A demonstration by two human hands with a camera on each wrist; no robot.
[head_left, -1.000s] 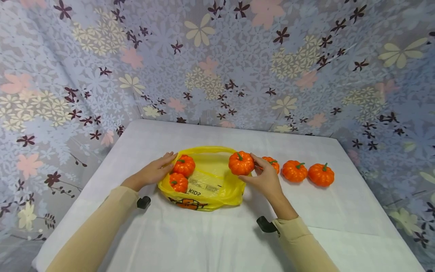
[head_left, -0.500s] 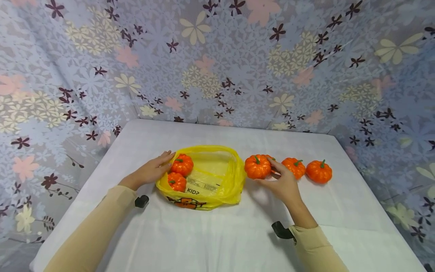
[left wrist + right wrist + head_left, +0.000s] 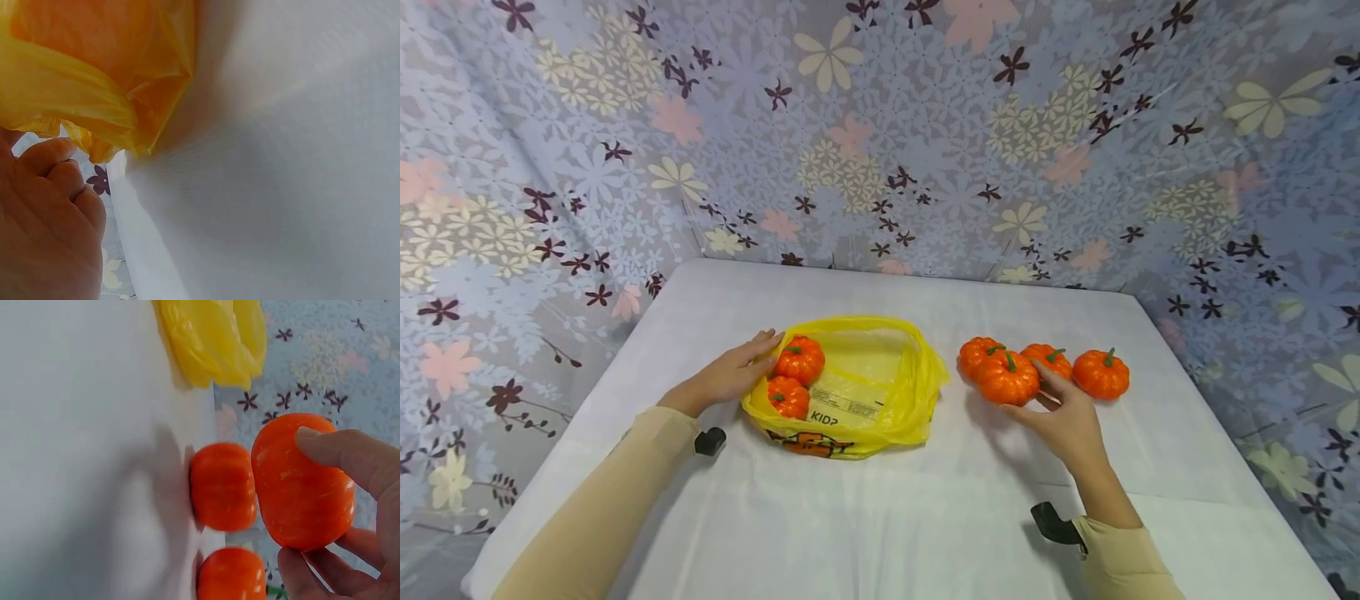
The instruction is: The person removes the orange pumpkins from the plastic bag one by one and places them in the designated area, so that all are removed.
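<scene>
My right hand (image 3: 1063, 417) holds a small orange pumpkin (image 3: 1009, 379) with a green stem. In the right wrist view, the thumb (image 3: 337, 450) lies on one side of this pumpkin and the fingers on the other. Just behind it, three similar pumpkins stand in a row: a left one (image 3: 976, 354), a middle one (image 3: 1043, 357) and a right one (image 3: 1101, 377). A yellow plastic bag (image 3: 917, 408) lies with its mouth spread, two pumpkins (image 3: 800, 361) inside at its left. My left hand (image 3: 722, 379) rests with extended fingers against the bag's left rim.
White cloth covers the table (image 3: 850, 525). Floral fabric (image 3: 880, 142) hangs behind it and at both sides. A black wrist camera (image 3: 710, 442) sits below the left wrist, and another black camera (image 3: 1054, 525) below the right.
My right hand has carried its pumpkin rightward, from over the bag's right rim to in front of the row of pumpkins. The left hand stays at the bag's left rim.
</scene>
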